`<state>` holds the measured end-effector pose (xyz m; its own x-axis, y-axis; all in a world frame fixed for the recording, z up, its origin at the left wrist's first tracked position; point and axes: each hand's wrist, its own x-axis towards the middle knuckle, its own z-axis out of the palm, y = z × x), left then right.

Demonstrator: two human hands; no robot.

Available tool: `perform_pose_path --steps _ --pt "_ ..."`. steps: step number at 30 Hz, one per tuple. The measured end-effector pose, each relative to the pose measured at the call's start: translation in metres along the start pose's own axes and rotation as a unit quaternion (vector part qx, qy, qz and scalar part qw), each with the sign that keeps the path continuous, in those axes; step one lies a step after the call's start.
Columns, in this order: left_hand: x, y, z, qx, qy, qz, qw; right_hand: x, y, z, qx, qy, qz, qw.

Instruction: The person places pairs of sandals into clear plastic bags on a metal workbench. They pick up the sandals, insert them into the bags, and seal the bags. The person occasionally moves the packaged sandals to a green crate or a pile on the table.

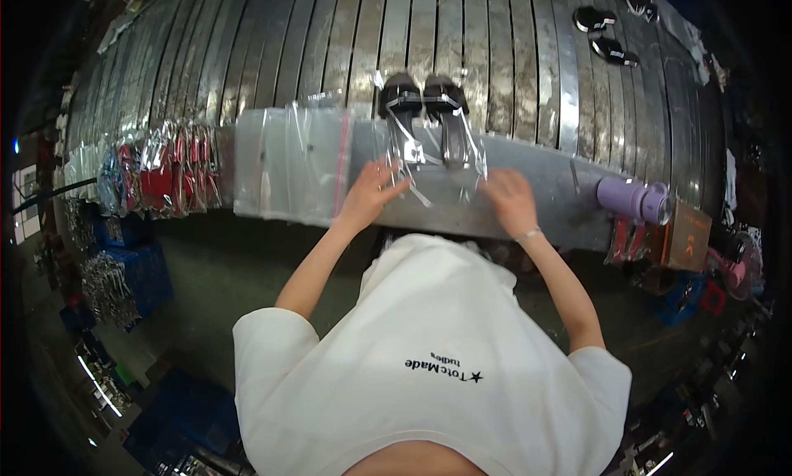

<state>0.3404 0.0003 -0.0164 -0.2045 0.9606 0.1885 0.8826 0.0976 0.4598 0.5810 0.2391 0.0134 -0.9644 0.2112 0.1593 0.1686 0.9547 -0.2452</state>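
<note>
A pair of black open-toe sandals (445, 96) lies side by side in front of me, toes pointing away. Clear, glossy plastic bag (432, 138) film wraps around them, its open end toward me. At the bag's near left edge, my left hand (373, 194) pinches the film between thumb and fingers. My right hand (510, 200) has its fingers closed at the near right edge of the same bag; the fingertips are partly lost in the shine. Left of my left hand lies a stack of flat clear bags (285, 167) with a pink strip along one side.
A grey metal ledge (536, 175) borders the slatted conveyor (346, 39). Several bagged red items (165, 171) stand at left. On the right are a purple bottle (631, 198) and an orange-brown box (686, 235). Loose black slippers (615, 52) lie on the far right slats.
</note>
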Motion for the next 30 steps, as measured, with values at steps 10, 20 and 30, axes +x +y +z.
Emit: perform_pose_path --steps 10,20,30 --pt "0.067 -0.074 0.018 -0.652 -0.112 -0.506 0.553 0.1 0.035 0.076 0.686 -0.135 0.575 0.426" --pt "0.276 -0.16 -0.117 -0.398 0.173 -0.308 0.847 0.374 0.128 -0.004 0.652 -0.018 0.371 0.66" --pt "0.116 -0.125 -0.117 0.007 0.281 -0.451 0.847 0.576 0.307 0.151 0.649 0.017 0.453 0.611"
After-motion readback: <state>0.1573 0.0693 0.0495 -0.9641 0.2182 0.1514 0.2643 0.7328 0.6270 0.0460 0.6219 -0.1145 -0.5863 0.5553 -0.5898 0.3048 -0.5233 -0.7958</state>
